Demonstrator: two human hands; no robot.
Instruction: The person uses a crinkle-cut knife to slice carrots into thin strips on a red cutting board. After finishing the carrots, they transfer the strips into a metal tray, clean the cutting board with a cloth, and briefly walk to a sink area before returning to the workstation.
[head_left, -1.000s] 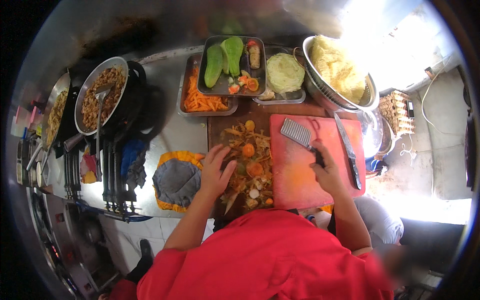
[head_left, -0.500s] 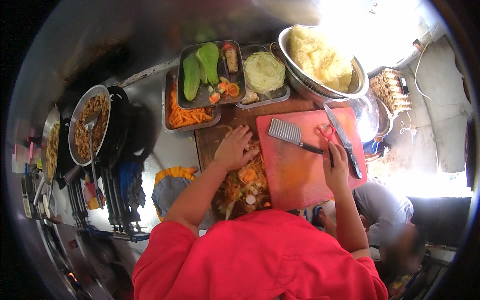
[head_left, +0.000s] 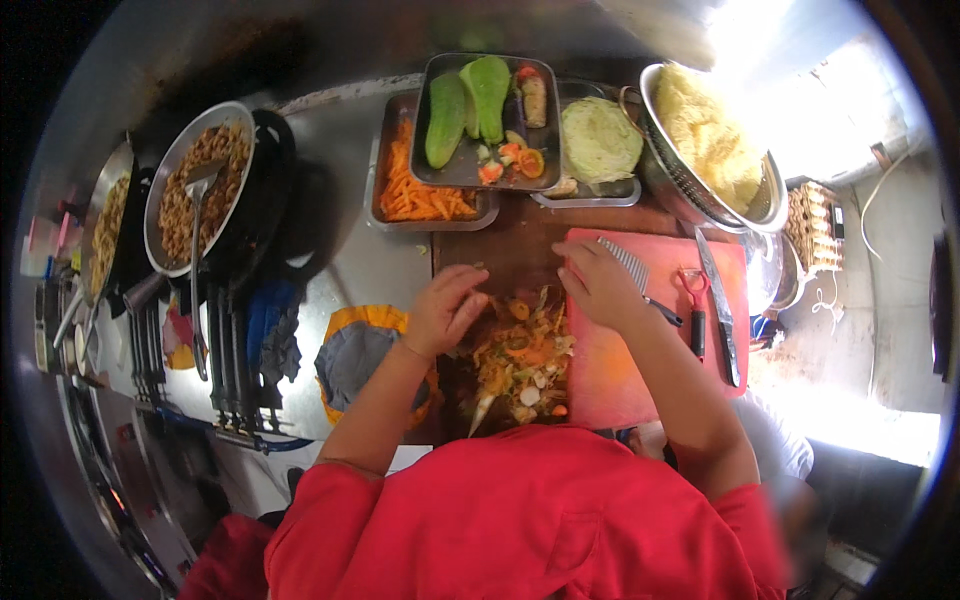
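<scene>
My left hand [head_left: 447, 310] is at the left side of a heap of vegetable peelings and scraps [head_left: 522, 362] on the brown wooden surface, fingers extended and nothing in them. Across the heap, my right hand [head_left: 600, 284] is over the left part of the red cutting board [head_left: 612, 375], its fingers stretched toward the left one. It partly covers a crinkle cutter [head_left: 626, 264]. Farther right on the board lie a red peeler [head_left: 694, 300] with a black handle and a long knife [head_left: 718, 305]; neither hand touches them.
Behind are a tray [head_left: 420, 180] of cucumbers and vegetable pieces, overlapping a tray of shredded carrot [head_left: 425, 195]; a cut cabbage [head_left: 600, 140]; and a colander [head_left: 655, 150] of pale noodles [head_left: 710, 140]. Left are a cloth [head_left: 358, 362] and a pan [head_left: 160, 250] of food. A person crouches lower right.
My right hand has let go of the peeler, which now lies beside the knife, and moved left toward the scraps. My left hand has drawn off the heap to its left side.
</scene>
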